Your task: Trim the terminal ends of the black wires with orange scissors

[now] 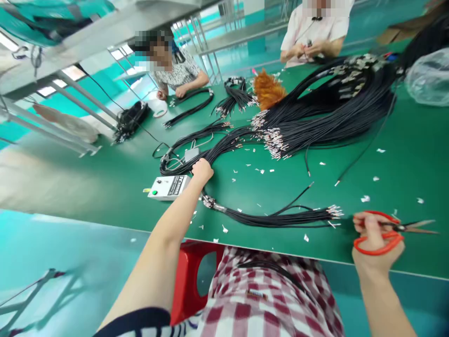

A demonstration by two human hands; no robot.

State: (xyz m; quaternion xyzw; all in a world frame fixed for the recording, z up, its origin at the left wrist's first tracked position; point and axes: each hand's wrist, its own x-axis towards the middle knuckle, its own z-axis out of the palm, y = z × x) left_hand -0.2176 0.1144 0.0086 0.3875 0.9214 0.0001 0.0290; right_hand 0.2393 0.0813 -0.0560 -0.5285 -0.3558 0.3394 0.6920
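My left hand (202,170) is closed at the edge of a bundle of black cables (224,146), beside a white box with a green button (168,187); what its fingers grip is too small to make out. My right hand (377,238) holds red-handled scissors (379,251) by the handles, over the table's near right part, with the blades pointing right and slightly apart. Between my hands lies a shorter bundle of black cables (280,219), its white-tipped ends toward the scissors and its connectors near my left wrist.
A large heap of black cables (326,117) covers the back right of the green table (414,164), near an orange-brown fluffy object (268,90) and a clear plastic bag (430,77). White scraps are scattered about. Two people sit across the table. A red stool (182,285) stands below.
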